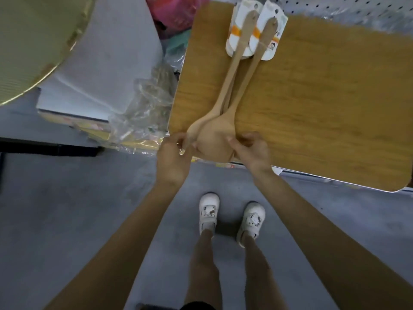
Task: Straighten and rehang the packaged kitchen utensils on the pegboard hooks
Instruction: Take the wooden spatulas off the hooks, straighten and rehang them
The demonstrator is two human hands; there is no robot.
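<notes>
Set of wooden spoons (pixel 223 92) hangs by white cards (pixel 257 34) from the far pegboard (pixel 357 7). Left hand (pixel 176 153) and right hand (pixel 250 151) each pinch a near bowl edge. Judged light, stiff, smooth. Steady them at the bowls and rehang by the cards.

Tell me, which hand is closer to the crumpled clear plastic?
Left. The left hand pinches the wooden spoons' left edge, just beside the plastic; the right hand pinches their right edge, farther off.

pegboard (pixel 357 7) cut off at top, card labels (pixel 273 42) unreadable
</notes>
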